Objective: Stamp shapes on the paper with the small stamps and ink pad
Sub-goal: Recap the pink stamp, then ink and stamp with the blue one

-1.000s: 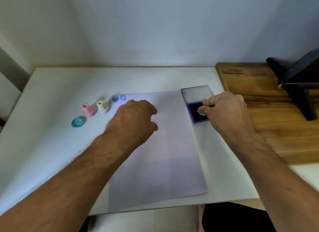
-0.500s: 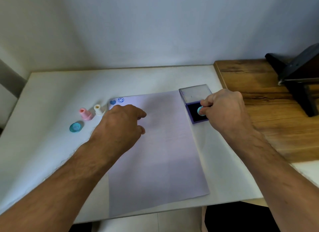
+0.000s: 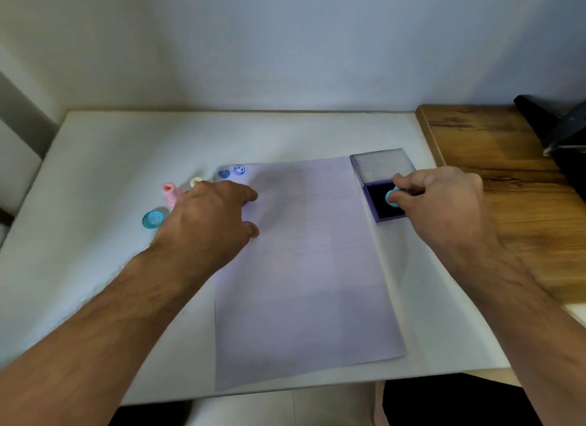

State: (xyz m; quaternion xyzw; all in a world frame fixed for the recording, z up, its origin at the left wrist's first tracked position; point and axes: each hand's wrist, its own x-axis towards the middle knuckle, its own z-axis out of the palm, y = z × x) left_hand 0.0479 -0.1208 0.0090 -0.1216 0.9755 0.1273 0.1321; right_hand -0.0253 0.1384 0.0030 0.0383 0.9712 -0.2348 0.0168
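White table (image 3: 111, 159): right hand (image 3: 444, 203) pinches teal stamp (image 3: 391, 197) over ink pad (image 3: 382, 203); left hand (image 3: 206, 222) loosely spread on paper (image 3: 304, 267).

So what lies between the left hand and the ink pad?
Only bare paper, unstamped along that stretch; the head view shows nothing else between the left hand and ink pad.

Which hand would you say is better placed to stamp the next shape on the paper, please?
Right, I'd say. The right hand already pinches the teal stamp at the ink pad, while the left hand rests empty on the paper.
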